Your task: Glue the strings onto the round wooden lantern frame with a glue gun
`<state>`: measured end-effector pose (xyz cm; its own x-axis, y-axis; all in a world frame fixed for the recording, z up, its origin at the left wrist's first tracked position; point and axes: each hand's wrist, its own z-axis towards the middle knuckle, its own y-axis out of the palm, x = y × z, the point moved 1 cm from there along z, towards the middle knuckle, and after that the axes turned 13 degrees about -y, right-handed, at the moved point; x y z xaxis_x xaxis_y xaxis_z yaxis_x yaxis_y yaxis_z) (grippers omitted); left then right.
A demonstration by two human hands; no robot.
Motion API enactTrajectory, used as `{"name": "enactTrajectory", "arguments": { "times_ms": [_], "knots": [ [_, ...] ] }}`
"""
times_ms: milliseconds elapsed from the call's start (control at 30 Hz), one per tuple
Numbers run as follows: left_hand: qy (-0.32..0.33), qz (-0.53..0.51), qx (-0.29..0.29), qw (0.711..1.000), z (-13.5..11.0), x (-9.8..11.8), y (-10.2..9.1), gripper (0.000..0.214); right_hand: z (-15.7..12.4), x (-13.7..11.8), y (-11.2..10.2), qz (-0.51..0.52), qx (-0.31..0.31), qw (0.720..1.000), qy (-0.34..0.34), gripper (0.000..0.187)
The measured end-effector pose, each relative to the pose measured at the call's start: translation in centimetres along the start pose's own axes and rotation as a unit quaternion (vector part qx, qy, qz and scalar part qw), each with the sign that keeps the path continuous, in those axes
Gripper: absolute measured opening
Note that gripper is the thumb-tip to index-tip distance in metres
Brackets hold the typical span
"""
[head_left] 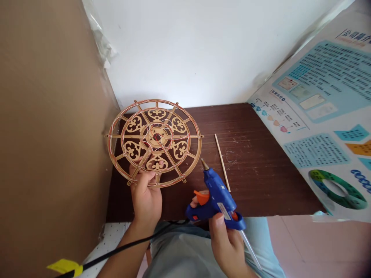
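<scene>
My left hand (pixel 147 197) grips the near edge of a round, gold-coloured openwork frame (pixel 157 164), thumb on top and fingers beneath. Red and white wires run along its rings and gather loosely round the hub. The frame is held up over the table, tilted towards me. In my right hand (pixel 227 241) is a blue glue gun (pixel 222 197) with an orange trigger, its nozzle pointing up and left near the frame's right rim but apart from it. A clear glue stick (pixel 251 251) sticks out of its back end.
A thin pale wooden stick (pixel 222 162) lies on the dark brown table (pixel 255 166), right of the frame. Brown board (pixel 52 127) stands at the left, a printed poster panel (pixel 321 116) at the right. A black cable (pixel 121 247) with a yellow tag crosses my left forearm.
</scene>
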<state>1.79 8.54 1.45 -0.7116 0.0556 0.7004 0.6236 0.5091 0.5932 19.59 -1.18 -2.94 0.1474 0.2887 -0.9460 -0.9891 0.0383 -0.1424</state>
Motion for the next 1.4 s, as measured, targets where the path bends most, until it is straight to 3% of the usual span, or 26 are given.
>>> {"name": "enactTrajectory", "arguments": {
  "times_ms": [67, 167, 300, 433, 733, 1400],
  "knots": [
    [0.009, 0.008, -0.004, 1.0, 0.0, -0.1, -0.1, 0.051, 2.3, -0.9, -0.6, -0.027, -0.086, 0.989, -0.115, 0.052],
    [0.005, 0.024, -0.003, 1.0, -0.1, -0.2, -0.5, 0.046, 5.5, -1.8, -1.1, -0.076, -0.123, 0.955, -0.259, 0.057],
    [-0.029, 0.025, 0.006, 0.999, -0.1, -0.2, -0.6, 0.044, 7.7, -1.8, -0.7, -0.151, -0.172, 0.915, -0.333, 0.057],
    [-0.035, 0.024, 0.008, 0.999, 0.0, 0.0, -0.5, 0.047, 8.1, -1.6, -0.1, -0.154, -0.225, 0.908, -0.318, 0.055],
    [-0.036, 0.055, -0.003, 0.998, 0.5, -0.1, -0.6, 0.043, 8.4, -2.2, 0.0, -0.159, -0.258, 0.919, -0.254, 0.056],
    [-0.036, 0.059, -0.003, 0.998, -0.1, -0.1, -0.2, 0.029, 8.5, -2.2, 0.4, -0.113, -0.243, 0.94, -0.212, 0.059]
  ]
}}
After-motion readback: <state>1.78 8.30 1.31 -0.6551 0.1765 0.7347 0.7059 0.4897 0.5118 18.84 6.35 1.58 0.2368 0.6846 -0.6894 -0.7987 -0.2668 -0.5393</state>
